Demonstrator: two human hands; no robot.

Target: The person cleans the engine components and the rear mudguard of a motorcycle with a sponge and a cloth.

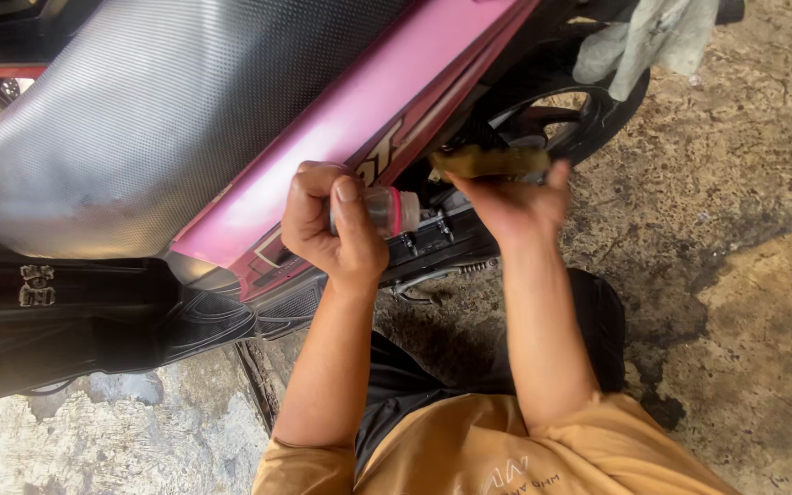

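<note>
My left hand (327, 225) is closed around a small clear plastic bottle with a pink cap (391, 212), held sideways against the pink side panel (359, 119) of a motorcycle. My right hand (515, 202) grips a dirty yellowish sponge (492, 161), pressed low on the bike next to the rear wheel (588, 119). Both forearms reach forward from my lap, and the sponge is partly hidden by my fingers.
The black textured seat (167, 101) fills the upper left. A black footboard (222, 316) and a metal footpeg (428, 280) lie below the panel. A pale rag (653, 37) hangs at the top right. The stained concrete floor (744, 275) spreads to the right.
</note>
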